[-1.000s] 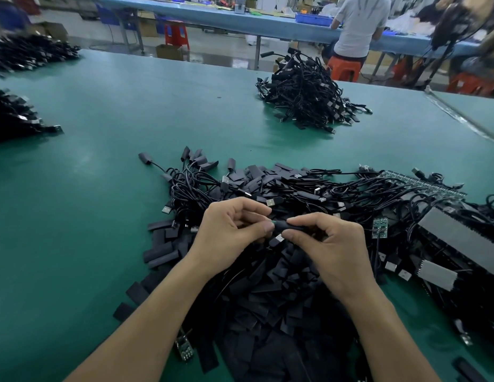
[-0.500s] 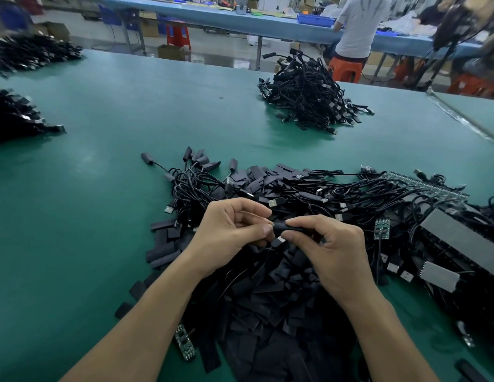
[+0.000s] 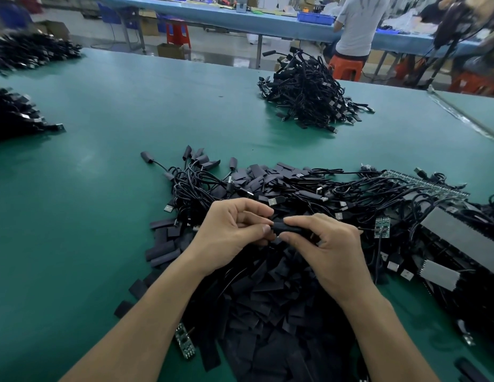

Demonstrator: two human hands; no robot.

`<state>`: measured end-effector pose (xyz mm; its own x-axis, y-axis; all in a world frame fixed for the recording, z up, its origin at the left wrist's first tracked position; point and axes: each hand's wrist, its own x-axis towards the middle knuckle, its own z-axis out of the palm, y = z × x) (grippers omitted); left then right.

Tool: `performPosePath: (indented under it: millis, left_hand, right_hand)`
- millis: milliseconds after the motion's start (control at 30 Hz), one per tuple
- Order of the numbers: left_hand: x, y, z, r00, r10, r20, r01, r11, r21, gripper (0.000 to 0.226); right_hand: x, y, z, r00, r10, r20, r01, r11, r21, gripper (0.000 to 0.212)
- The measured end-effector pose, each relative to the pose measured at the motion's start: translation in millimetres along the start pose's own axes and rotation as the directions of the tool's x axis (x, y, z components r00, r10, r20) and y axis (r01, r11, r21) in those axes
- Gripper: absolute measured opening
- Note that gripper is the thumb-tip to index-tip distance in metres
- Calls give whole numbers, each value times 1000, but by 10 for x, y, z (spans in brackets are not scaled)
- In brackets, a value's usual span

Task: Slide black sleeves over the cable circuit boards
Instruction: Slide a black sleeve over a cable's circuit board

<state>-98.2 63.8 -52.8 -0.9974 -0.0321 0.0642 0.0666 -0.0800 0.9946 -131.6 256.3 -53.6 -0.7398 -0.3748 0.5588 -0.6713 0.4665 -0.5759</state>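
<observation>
Both hands meet above a heap of flat black sleeves point(image 3: 268, 304) on the green table point(image 3: 75, 216). My right hand point(image 3: 331, 252) pinches a black sleeve point(image 3: 288, 228) between thumb and forefinger. My left hand point(image 3: 232, 230) pinches that sleeve's left end, fingers curled; the board inside is hidden. Behind the hands lies a tangle of black cables point(image 3: 268, 188) with USB plugs. A bare green circuit board point(image 3: 381, 227) hangs on a cable to the right, and another green board point(image 3: 185, 343) lies by my left forearm.
A pile of finished cables point(image 3: 306, 97) sits at the far middle of the table. More black piles point(image 3: 14, 117) lie at the far left. Strips of boards point(image 3: 427, 183) and grey panels point(image 3: 461, 238) lie at the right. A person point(image 3: 359, 26) sits at a blue bench beyond.
The hands have stayed together over the heap. The right hand's finger and thumb have shifted slightly along the sleeve toward the left hand.
</observation>
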Motion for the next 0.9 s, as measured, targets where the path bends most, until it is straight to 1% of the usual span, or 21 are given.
performPosePath:
  millis: [67,133,200,233,333,600,667,733,800,833,867,900]
  left_hand:
    - [5,-7,6,1000,-2,-6,2,1000,8,22]
    - [13,-16,11,1000,-5,-13,6,1000,8,22]
    - [16,-25,15,999,-6,-32,6,1000,7,23]
    - [17,-27,18,999,-7,-44,8,1000,4,23]
    - [26,-31,38,997,-17,-78,16,1000,-3,24]
    - [37,-38,80,991,-30,-130,32,999,13,24]
    - [40,-41,77,991,-27,-132,30,999,19,24]
    - [33,-45,67,992,-13,-124,15,1000,19,25]
    - [12,-51,75,992,52,-119,-44,996,72,26]
    - [-1,-59,80,983,132,-123,-112,980,162,25]
    - [-17,-61,84,963,245,-115,-202,933,298,23]
    - [-29,-53,86,926,370,-79,-298,842,450,21]
  right_hand:
    - [-1,-27,14,999,40,-18,-39,999,14,31]
    - [-5,-43,29,987,150,-59,-145,986,80,38]
    - [-3,-40,39,958,263,-119,-241,955,173,34]
    - [-2,-35,44,946,291,-145,-259,944,203,30]
    - [0,-47,63,935,316,-160,-277,934,228,27]
    - [-24,-33,145,936,352,-34,-330,903,274,40]
    - [-23,-35,146,936,350,-41,-326,903,280,37]
    - [-16,-38,144,935,348,-69,-315,904,288,28]
    - [-8,-28,140,926,367,-86,-321,887,332,21]
    - [-4,-27,132,922,377,-86,-322,873,366,19]
    - [6,-30,117,920,382,-91,-316,858,405,19]
    - [19,-30,96,917,385,-106,-301,841,449,18]
